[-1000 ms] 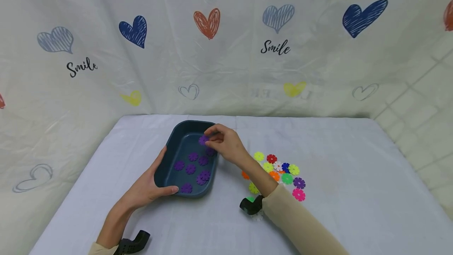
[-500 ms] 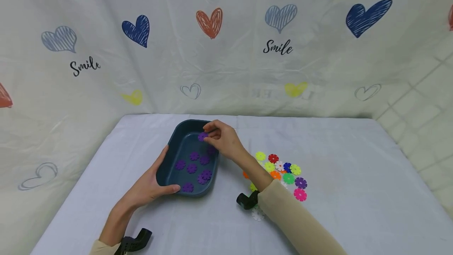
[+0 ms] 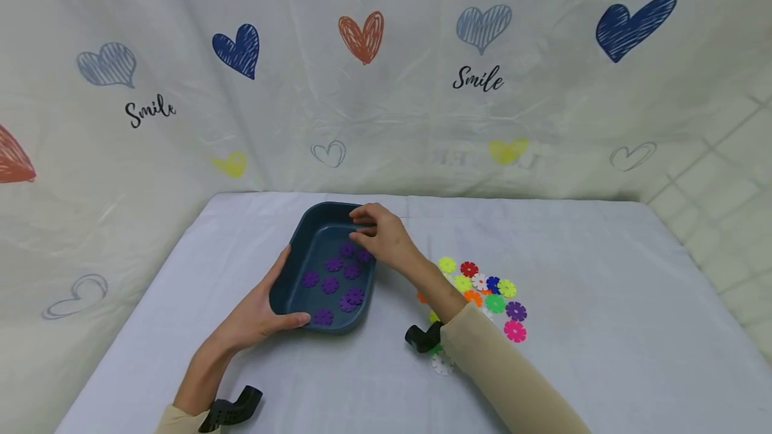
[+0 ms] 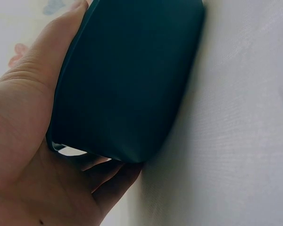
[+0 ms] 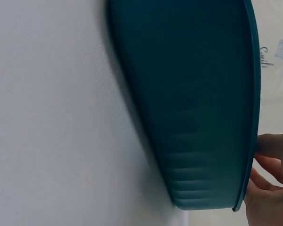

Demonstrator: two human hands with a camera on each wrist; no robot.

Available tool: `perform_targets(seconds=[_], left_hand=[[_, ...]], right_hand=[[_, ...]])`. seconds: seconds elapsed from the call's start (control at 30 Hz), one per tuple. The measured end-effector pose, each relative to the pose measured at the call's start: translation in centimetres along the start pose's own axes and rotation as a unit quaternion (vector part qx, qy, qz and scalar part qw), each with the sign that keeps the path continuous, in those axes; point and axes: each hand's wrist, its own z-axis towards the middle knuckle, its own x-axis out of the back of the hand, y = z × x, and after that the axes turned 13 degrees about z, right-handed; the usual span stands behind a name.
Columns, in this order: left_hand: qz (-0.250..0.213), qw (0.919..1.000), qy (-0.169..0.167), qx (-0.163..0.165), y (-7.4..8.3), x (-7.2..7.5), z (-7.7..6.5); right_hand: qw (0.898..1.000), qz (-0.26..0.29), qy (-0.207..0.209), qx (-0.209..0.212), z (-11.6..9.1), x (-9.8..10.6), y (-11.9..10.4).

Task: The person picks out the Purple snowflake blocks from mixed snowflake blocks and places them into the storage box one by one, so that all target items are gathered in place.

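Observation:
My left hand (image 3: 256,317) holds a dark blue-green tray (image 3: 283,300) at its near left corner. In the left wrist view the thumb lies along the tray's rim and the fingers reach round the side. Inside the tray lie several purple flower-shaped plastic discs (image 3: 330,284), some overlapping. Over the tray's right rim hovers my right hand (image 3: 386,236), fingers loosely bent, with no disc seen between them. Below its fingertips rests one purple disc (image 3: 346,249). In the right wrist view the tray's outer wall (image 5: 193,103) hides the inside, and fingertips show beyond the rim.
Right of the tray, loose flower discs (image 3: 495,303) in several colours lie on the white cloth (image 3: 603,300), partly hidden by the right forearm. A pink disc (image 3: 515,331) is at that group's right edge. Behind the table hangs a heart-printed curtain (image 3: 410,106).
The purple disc pinched in my right hand has been let go and now lies in the tray. That hand stays over the rim, and the left hand keeps its hold.

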Motion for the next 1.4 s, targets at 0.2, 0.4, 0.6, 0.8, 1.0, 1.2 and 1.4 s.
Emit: perform_targets(seconds=[0.2, 0.4, 0.6, 0.8, 1.0, 1.2, 1.4], left_hand=[[-0.001, 1.0, 0.0, 0.002, -0.1, -0.1, 0.0], [0.007, 1.0, 0.004, 0.001, 0.0, 0.0, 0.0], [0.012, 0.9999, 0.003, 0.004, 0.0, 0.1, 0.0], [0.012, 0.9999, 0.005, 0.001, 0.1, 0.1, 0.1], [0.011, 0.9999, 0.006, 0.003, 0.0, 0.0, 0.1], [0.017, 0.9998, 0.008, 0.002, -0.1, 0.0, 0.1], [0.02, 0.9998, 0.004, 0.002, 0.0, 0.2, 0.1]], right_hand=[[1.0, 0.012, 0.008, -0.008, -0.6, 0.8, 0.1], [1.0, 0.027, 0.009, -0.002, -1.3, 2.2, -0.1], [1.0, 0.018, 0.003, 0.004, -2.3, 3.8, -0.3], [1.0, 0.012, 0.006, 0.011, -3.3, 5.2, -0.8], [1.0, 0.0, 0.006, 0.002, -4.1, 5.8, -0.8], [1.0, -0.001, 0.002, -0.01, -5.1, 6.2, -0.5], [1.0, 0.003, 0.001, -0.007, -5.9, 6.7, -0.6]])
